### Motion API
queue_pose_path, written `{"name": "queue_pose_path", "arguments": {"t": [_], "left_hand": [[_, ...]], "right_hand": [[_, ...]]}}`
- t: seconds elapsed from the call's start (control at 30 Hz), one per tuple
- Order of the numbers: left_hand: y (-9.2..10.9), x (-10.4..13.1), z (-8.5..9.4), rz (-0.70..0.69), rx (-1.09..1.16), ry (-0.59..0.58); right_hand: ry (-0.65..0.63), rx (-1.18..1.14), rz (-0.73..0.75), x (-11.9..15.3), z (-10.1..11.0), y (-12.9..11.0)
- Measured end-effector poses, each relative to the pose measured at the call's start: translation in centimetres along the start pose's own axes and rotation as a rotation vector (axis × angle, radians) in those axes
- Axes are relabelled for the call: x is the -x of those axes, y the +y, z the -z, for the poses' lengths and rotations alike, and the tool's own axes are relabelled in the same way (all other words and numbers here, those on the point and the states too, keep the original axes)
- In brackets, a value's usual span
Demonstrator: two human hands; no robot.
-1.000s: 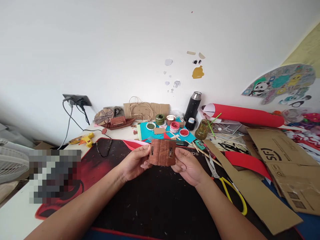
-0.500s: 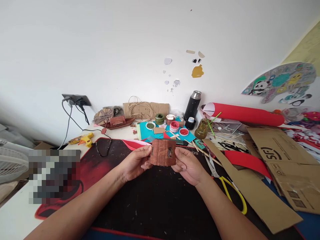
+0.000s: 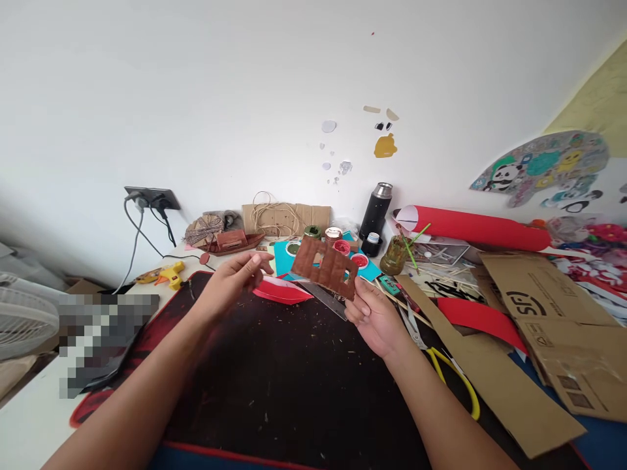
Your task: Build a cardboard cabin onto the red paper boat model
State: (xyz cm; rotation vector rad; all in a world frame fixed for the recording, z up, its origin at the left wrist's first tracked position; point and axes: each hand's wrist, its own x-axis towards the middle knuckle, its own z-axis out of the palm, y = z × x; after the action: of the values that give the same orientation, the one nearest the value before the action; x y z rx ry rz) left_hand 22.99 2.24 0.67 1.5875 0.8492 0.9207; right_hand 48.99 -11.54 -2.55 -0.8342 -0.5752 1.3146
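Yellow glue gun [image 3: 170, 275] lay L of blk mat [image 3: 294, 378]. L hand [image 3: 240, 271] hung loosely open, part-curled, nr red-&-white pc [image 3: 281, 292]. Brown pc w/ cutouts [image 3: 324, 267] was tilted in air, R hand [image 3: 372, 314] pinching its R end. Scissors [image 3: 431, 352] lay just R.

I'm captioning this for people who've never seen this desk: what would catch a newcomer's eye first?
Probably the brown panel with its cut-out openings, held up near the centre by its right end in the right hand. Next might come the big red roll by the wall at right, then the yellow-handled scissors below it, just right of that hand.
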Motion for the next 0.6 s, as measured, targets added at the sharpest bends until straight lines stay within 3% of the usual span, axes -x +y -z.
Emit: {"name": "queue_pose_path", "arguments": {"t": [0.1, 0.17, 0.27, 0.4, 0.6], "left_hand": [[-0.7, -0.5, 1.9, -0.200, -0.526, -0.007], [-1.8, -0.7, 2.4, -0.322, -0.768, -0.131], [-3.7, -0.9, 2.2, -0.340, -1.010, -0.272], [-5.0, -1.0, 1.8, -0.340, -1.136, -0.305], [-5.1, -1.3, 1.7, -0.369, -1.061, -0.279]], "right_hand": [[0.016, 0.062, -0.004, 0.0, 0.0, 0.2], [0.007, 0.120, -0.018, 0.0, -0.1, 0.4], [-0.016, 0.179, -0.042, 0.1, -0.3, 0.6], [-0.071, 0.258, -0.063, 0.3, -0.3, 0.7], [-0.154, 0.430, -0.121, 0.5, -0.2, 1.2]]}}
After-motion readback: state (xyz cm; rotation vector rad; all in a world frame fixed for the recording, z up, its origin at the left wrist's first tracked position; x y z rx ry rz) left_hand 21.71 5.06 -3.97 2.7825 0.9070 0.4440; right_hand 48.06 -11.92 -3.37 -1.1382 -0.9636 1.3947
